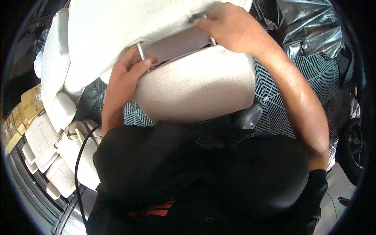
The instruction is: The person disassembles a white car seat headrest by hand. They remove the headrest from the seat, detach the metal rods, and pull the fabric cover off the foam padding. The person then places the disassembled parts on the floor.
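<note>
We see a cream fabric headrest (196, 86) held between both hands, just above a black-clad lap, its long axis running across the view from left to right and tipped slightly, the right end higher. Its two metal posts (140, 51) point up and away from us, toward the underside of a larger cream seat back (117, 27) that hangs over the hands. The left hand (129, 70) is curled shut around the left post, thumb lying across the headrest's upper edge. The right hand (231, 27) presses on the right post where it meets the seat back, fingers bent together and clamped there; how firmly it grips is hard to tell, since the fingertips are partly tucked under the fabric. Left of the left hand, and lower, lie more cream seat parts (51, 152), padded and quilted in squares, with a black cable (80, 156) looping past them. Further left, at the rim of the view, stands a row of tan cardboard boxes (23, 109) with small pale labels we cannot read. Beyond the right hand, crumpled silver foil sheeting (309, 31) lies on a floor of grey patterned tiles (282, 105). Well to the right of the right forearm there is a dark tyre (354, 150).
</note>
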Demonstrator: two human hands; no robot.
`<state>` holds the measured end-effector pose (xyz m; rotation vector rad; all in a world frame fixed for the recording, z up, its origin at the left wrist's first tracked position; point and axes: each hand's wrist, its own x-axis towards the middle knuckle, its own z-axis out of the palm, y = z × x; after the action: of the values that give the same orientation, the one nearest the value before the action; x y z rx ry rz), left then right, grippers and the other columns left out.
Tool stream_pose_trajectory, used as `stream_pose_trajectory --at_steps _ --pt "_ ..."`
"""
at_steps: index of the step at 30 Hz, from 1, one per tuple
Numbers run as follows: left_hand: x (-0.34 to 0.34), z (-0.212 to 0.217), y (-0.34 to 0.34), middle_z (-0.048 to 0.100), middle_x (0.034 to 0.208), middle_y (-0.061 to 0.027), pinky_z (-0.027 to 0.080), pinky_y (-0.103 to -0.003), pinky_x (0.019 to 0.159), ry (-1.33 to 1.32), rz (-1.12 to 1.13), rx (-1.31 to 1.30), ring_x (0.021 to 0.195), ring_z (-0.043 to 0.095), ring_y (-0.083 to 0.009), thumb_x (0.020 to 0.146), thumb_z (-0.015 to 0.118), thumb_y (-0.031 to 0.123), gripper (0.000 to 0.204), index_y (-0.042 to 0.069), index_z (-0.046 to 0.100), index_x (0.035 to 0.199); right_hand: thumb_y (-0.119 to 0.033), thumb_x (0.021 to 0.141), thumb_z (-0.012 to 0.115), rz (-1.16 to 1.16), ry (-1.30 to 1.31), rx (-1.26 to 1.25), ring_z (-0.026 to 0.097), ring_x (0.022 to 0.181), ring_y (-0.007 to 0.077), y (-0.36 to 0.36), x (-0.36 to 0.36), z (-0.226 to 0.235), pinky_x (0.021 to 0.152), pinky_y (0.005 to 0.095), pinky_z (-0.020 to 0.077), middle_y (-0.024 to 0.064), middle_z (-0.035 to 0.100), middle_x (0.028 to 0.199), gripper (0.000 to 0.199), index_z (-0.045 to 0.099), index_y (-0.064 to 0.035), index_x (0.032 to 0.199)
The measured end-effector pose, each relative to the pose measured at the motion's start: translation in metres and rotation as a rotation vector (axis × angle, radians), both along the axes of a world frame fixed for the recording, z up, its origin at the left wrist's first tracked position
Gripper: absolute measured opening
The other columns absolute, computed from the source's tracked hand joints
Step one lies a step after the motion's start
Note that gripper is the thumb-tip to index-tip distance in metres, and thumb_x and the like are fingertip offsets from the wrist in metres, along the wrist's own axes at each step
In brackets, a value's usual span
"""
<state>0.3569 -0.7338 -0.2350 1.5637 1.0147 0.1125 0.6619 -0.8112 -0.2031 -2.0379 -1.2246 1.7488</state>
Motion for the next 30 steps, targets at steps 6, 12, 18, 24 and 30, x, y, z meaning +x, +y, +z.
stream_pose_trajectory --at_steps 6,12,18,24,30 --pt "-0.009 -0.03 -0.003 0.072 0.104 -0.019 0.055 -0.035 0.087 -0.22 0.182 -0.088 0.095 0.07 -0.0255 0.095 0.06 0.015 0.037 -0.005 0.057 0.126 -0.033 0.098 0.051 0.09 -0.977 0.464 0.072 0.089 0.0394 -0.021 -0.056 -0.022 0.084 0.0476 0.0572 0.0241 0.072 0.091 0.042 0.073 0.001 0.088" --pt "-0.004 -0.043 0.023 0.069 0.115 -0.0205 0.051 -0.039 0.097 -0.108 -0.091 -0.264 0.108 0.065 -0.0271 0.097 0.056 0.039 0.05 -0.004 0.067 0.12 -0.035 0.101 0.051 0.166 -1.03 0.137 0.074 0.074 0.0316 0.0 -0.07 0.002 0.084 0.0476 0.0584 0.0172 0.072 0.073 0.044 0.075 -0.0011 0.086" --pt "0.007 -0.074 0.04 0.065 0.125 -0.0219 0.046 -0.038 0.104 -0.394 -0.359 -0.642 0.115 0.063 -0.028 0.102 0.048 0.043 0.057 -0.007 0.063 0.126 -0.041 0.091 0.067 0.222 -1.318 0.344 0.072 0.079 0.0258 -0.008 -0.072 -0.006 0.1 0.0517 0.0462 0.0146 0.072 0.081 0.039 0.073 -0.0024 0.094" --pt "0.024 -0.072 0.036 0.065 0.131 -0.0124 0.043 -0.032 0.103 -0.433 -0.545 -0.692 0.12 0.059 -0.0214 0.099 0.055 0.03 0.045 0.003 0.062 0.135 -0.041 0.07 0.085 -0.068 -1.508 0.937 0.055 0.123 0.0357 -0.018 -0.063 -0.043 0.108 0.0577 0.0356 0.0199 0.06 0.124 0.074 0.058 -0.0045 0.129" --pt "0.014 -0.08 0.043 0.069 0.126 -0.0117 0.045 -0.031 0.101 -0.441 -0.633 -0.449 0.115 0.061 -0.0227 0.089 0.05 0.02 0.046 0.008 0.067 0.131 -0.036 0.072 0.067 -0.108 -1.327 0.561 0.019 0.147 0.0496 0.001 -0.071 -0.039 0.115 0.063 0.0316 0.0267 0.037 0.154 0.083 0.048 -0.001 0.144"
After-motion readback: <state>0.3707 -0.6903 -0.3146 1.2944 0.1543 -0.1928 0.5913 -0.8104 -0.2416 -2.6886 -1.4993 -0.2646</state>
